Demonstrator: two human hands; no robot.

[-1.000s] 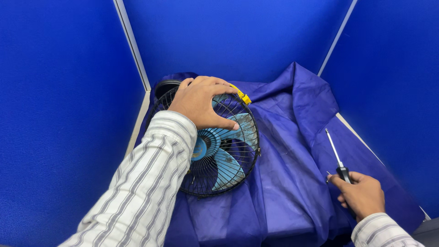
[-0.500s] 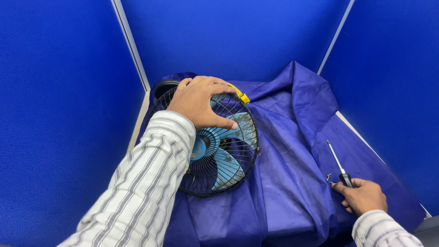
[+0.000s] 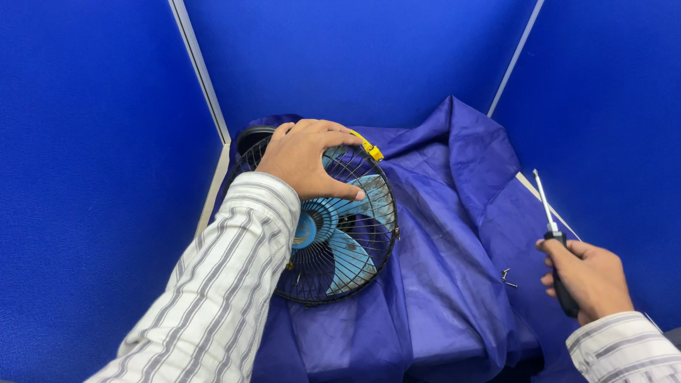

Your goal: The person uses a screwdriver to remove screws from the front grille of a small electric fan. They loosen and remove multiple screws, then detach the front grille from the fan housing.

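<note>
The left hand (image 3: pixel 308 157) lies palm down on the upper part of a small fan (image 3: pixel 333 227), its fingers spread over the black wire guard (image 3: pixel 369 248) and the thumb stretched across the wires toward the fan's middle; it presses on the guard rather than closing around it. The fan lies face up and somewhat tilted on a crumpled blue cloth (image 3: pixel 447 284) that covers the bench, with its light blue blades (image 3: pixel 347 252) showing through the wires below the hand. A yellow clip (image 3: pixel 369 149) sits on the guard's upper rim, just beside the fingertips.

The right hand (image 3: pixel 589 276) is well apart from the fan, over the right side of the cloth. It is clenched around the black handle of a screwdriver (image 3: pixel 552 227), whose thin metal shaft points up and slightly left, away from the fan. A few small screws (image 3: pixel 506 276) lie on the cloth just left of this hand, between it and the fan. Both arms wear striped sleeves (image 3: pixel 220 298). Blue partition walls (image 3: pixel 92 177) enclose the bench on 3 sides.
</note>
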